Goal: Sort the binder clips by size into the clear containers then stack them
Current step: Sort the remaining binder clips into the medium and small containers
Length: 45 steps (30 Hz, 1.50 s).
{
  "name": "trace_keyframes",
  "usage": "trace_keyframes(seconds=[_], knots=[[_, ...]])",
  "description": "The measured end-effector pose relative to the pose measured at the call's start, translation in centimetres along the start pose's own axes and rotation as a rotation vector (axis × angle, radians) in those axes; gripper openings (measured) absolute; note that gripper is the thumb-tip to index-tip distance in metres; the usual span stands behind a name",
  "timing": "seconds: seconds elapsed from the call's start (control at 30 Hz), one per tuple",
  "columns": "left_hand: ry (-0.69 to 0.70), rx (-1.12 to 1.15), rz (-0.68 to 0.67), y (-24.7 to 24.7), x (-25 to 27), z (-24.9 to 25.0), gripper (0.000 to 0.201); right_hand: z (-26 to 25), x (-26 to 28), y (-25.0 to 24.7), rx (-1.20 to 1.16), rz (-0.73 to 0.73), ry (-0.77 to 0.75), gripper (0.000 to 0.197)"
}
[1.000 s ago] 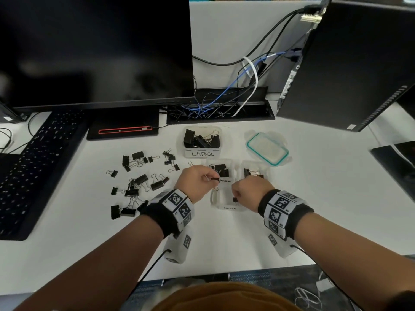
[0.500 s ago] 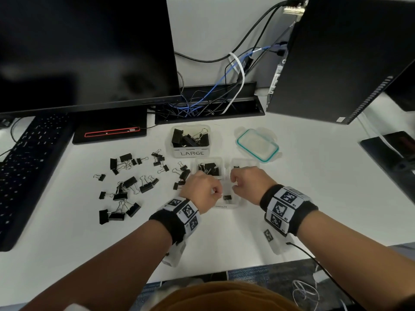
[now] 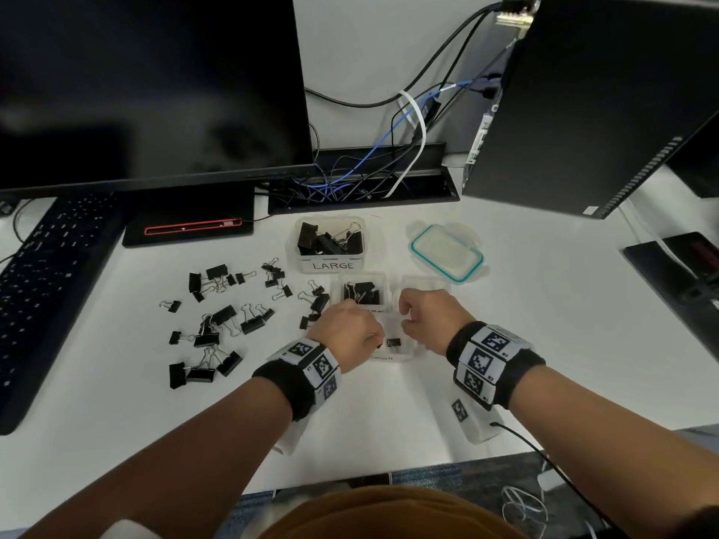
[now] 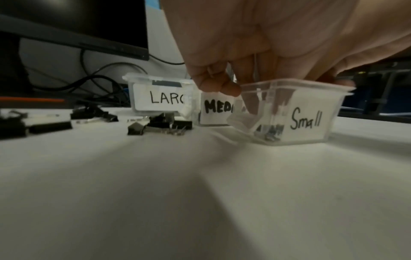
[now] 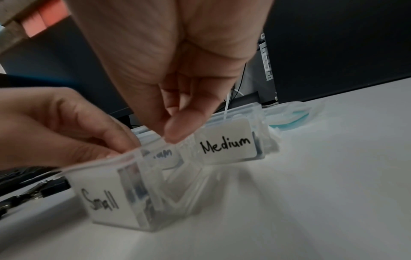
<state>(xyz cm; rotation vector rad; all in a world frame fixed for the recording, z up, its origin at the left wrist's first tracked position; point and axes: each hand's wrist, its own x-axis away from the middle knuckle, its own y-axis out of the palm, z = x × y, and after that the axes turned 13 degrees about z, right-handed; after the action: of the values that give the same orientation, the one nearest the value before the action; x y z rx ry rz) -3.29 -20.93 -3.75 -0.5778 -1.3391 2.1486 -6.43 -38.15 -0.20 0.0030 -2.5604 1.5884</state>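
Progress: sorting partly done | many binder clips (image 3: 218,328) lay loose at frame left on the counter (image 3: 544,344) | Large container (image 3: 330,243) held some | left hand (image 3: 346,336) and right hand (image 3: 428,320) both gripped the Small container (image 4: 295,112) rim at centre | stacking not begun.

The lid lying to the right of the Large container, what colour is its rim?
Teal, around a clear centre; the lid shows best in the head view.

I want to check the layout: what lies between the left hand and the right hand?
In the head view, the Small container sits between the left hand and right hand, with one small binder clip inside.
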Motion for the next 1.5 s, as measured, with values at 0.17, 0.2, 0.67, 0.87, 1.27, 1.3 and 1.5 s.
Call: trace_keyframes(seconds=[0.17, 0.2, 0.67, 0.87, 1.27, 1.3, 1.5], knots=[[-0.069, 0.218, 0.223, 0.2, 1.3, -0.7, 0.024, -0.4, 0.0, 0.0, 0.078, 0.011, 0.002, 0.014], [-0.095, 0.250, 0.281, 0.0, 1.6, -1.0, 0.026, -0.6, 0.0, -0.1, 0.093, 0.018, 0.009, 0.014], [-0.503, 0.183, 0.180, -3.6, 4.7, -7.5, 0.030, -8.5, 0.3, 2.4, -0.051, 0.099, -0.052, 0.012], [-0.486, 0.193, 0.080, -4.1, 5.0, -8.8, 0.034, -11.1, 0.3, 4.7, -0.102, 0.119, -0.031, 0.017], [-0.322, 0.090, -0.027, -4.0, 3.1, -8.6, 0.040, -13.0, 0.3, 9.1, 0.003, 0.071, 0.133, 0.035], [-0.302, 0.075, -0.034, -4.0, 3.0, -8.6, 0.037, -12.9, 0.2, 9.1, 0.002, 0.070, 0.140, 0.035], [-0.270, 0.048, -0.073, -3.7, 3.2, -9.7, 0.035, -12.4, -0.1, 9.3, 0.013, 0.067, 0.212, 0.033]])
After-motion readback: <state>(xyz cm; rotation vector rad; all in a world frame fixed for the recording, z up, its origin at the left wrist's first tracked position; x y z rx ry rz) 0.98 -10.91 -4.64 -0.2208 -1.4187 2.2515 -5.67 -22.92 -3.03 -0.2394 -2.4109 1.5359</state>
